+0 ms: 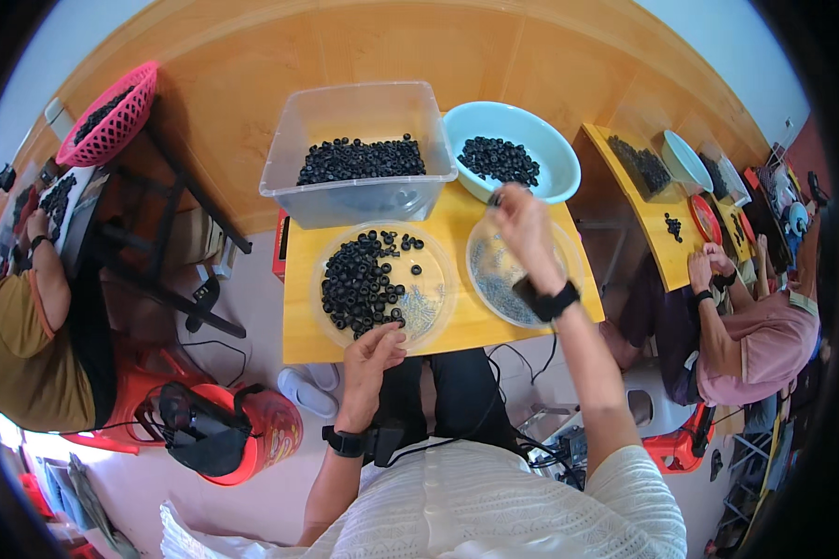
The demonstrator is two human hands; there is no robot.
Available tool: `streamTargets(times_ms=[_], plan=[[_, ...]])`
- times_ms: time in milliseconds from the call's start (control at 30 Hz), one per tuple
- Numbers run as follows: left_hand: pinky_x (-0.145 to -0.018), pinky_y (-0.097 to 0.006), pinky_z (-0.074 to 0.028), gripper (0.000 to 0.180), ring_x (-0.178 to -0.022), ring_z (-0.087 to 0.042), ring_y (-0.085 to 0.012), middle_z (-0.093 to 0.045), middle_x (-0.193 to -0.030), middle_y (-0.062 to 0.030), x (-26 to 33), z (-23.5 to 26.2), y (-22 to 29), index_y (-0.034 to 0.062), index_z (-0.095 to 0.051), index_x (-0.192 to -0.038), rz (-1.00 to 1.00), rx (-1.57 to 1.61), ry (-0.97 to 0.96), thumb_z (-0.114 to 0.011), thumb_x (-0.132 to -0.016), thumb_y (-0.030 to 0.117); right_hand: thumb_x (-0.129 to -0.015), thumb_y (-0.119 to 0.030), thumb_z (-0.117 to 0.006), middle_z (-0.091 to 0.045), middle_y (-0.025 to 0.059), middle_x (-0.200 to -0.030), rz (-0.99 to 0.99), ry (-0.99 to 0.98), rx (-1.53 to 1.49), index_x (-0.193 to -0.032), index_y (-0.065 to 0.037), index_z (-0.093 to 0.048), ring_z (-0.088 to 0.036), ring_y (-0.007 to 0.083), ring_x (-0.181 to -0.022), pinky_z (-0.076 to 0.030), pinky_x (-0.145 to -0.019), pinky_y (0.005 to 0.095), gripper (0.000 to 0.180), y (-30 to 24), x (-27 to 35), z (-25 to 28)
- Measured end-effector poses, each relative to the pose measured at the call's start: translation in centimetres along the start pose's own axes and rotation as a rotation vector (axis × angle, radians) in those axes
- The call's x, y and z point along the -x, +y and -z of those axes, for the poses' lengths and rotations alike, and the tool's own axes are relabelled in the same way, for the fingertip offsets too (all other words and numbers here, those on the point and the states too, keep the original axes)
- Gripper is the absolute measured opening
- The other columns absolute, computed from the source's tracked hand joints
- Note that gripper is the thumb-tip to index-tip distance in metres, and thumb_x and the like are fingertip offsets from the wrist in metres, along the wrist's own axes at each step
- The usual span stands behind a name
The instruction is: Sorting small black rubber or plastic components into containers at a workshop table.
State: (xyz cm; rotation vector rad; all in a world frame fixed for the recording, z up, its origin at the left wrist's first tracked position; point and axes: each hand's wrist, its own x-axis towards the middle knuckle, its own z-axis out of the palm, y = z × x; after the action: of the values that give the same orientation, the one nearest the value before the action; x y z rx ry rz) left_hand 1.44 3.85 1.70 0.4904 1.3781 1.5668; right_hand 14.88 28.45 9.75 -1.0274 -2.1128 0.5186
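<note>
— So, where are the black rings sitting right now?

— Mostly heaped on the left side of the clear round plate in front of me, a few strays near its far edge. My left hand is at the plate's near rim, fingers curled together as if pinching one ring, though the piece itself is too small for me to make out.

— And your right hand?

— It is raised over the far edge of the second clear plate, the one holding a pale scatter of small metal-looking bits. My grip there is pressed together on something small and dark, held just beside the rim of the light blue bowl.

— What's in the bowl?

— More black pieces, piled toward the middle. Beside it to the left stands a clear plastic tub with a layer of the same pieces. All four sit on the small yellow worktop.

— Which step would you say this is?

— My guess: one finished piece is about to go into the bowl while the left hand picks the next ring.

— What does the next move ask of you?

— I judge that the right hand must clear the bowl's rim before letting go, or the piece bounces to the floor. The left needs a single ring, not two stuck together.

— Anyone close by?

— A person at each side, working at their own worktops, well apart from mine.
</note>
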Motion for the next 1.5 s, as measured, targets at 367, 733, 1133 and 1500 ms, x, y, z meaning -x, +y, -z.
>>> streamTargets(times_ms=[367, 733, 1133, 1500], plan=[[-0.069, -0.022, -0.049, 0.023, -0.073, -0.059, -0.01, -0.064, -0.09, -0.0072, -0.1, 1.4, -0.6, 0.0004, -0.06, -0.103, 0.028, 0.057, 0.018, -0.056, -0.088, 0.016, -0.07, 0.0, -0.058, -0.061, 0.018, -0.079, 0.164, -0.232, 0.018, -0.086, -0.001, -0.064, -0.061, 0.0336, -0.076, -0.049, -0.07, 0.039, 0.018, -1.0, 3.9, -7.3], [-0.068, -0.023, -0.05, 0.021, -0.071, -0.06, -0.0103, -0.063, -0.088, -0.0073, -0.4, 1.8, -1.0, -0.0001, -0.06, -0.102, 0.028, 0.101, 0.015, -0.056, -0.087, 0.014, -0.066, 0.002, -0.059, -0.058, 0.0206, -0.083, 0.137, -0.401, 0.079, -0.08, 0.001, -0.059, -0.058, 0.0388, -0.081, -0.047, -0.072, 0.043, 0.014, -1.9, 5.4, -11.2], [-0.066, -0.023, -0.052, 0.02, -0.071, -0.061, -0.0108, -0.063, -0.091, -0.006, -0.1, 1.0, -0.3, 0.0011, -0.06, -0.103, -0.039, 0.214, 0.044, -0.059, -0.084, 0.009, -0.068, 0.005, -0.064, -0.056, 0.0063, -0.074, -0.072, -0.447, -0.432, -0.079, 0.0, -0.061, -0.054, 0.011, -0.062, -0.044, -0.055, 0.0245, 0.012, -5.9, 10.4, -8.2], [-0.065, -0.023, -0.053, 0.016, -0.07, -0.06, -0.0102, -0.064, -0.086, -0.0059, 0.0, 2.0, -1.0, 0.0008, -0.062, -0.098, -0.018, 0.257, 0.008, -0.061, -0.082, 0.004, -0.066, 0.007, -0.053, -0.059, 0.0164, -0.078, 0.022, -0.192, -0.259, -0.083, 0.001, -0.063, -0.059, 0.0317, -0.07, -0.048, -0.064, 0.0364, 0.02, -4.8, 11.6, -6.5]])
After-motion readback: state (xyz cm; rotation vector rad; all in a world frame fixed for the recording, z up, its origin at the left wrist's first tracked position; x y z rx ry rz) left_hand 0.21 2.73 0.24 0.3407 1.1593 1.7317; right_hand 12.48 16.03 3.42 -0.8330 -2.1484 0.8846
